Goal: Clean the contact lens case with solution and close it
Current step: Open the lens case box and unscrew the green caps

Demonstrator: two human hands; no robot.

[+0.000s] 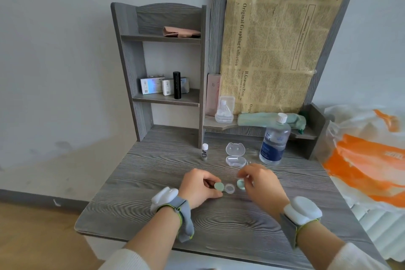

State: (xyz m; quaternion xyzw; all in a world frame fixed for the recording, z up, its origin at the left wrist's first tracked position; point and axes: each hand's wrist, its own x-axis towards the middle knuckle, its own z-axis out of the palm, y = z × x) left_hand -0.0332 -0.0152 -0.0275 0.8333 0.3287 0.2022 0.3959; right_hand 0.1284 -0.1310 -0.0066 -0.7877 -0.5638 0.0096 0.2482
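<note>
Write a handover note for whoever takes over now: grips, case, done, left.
Left grip pinches the left green cap, seated on the lens case.
Right grip appears to pinch the other green cap, tilted beside the case's open right side.
Solution bottle stands capped behind.
Done: left side capped.
Left: cap the right side; rinsing status can't be told.

Lens case (226, 188) on desk (219, 226), a hand at either end.
Left hand (200, 186) pinches the capped end; the open well sits just past its fingertips. Loose green cap (241, 184) under right hand (260, 184) fingers, grip blurred. Solution bottle (274, 142) beyond right hand.
</note>
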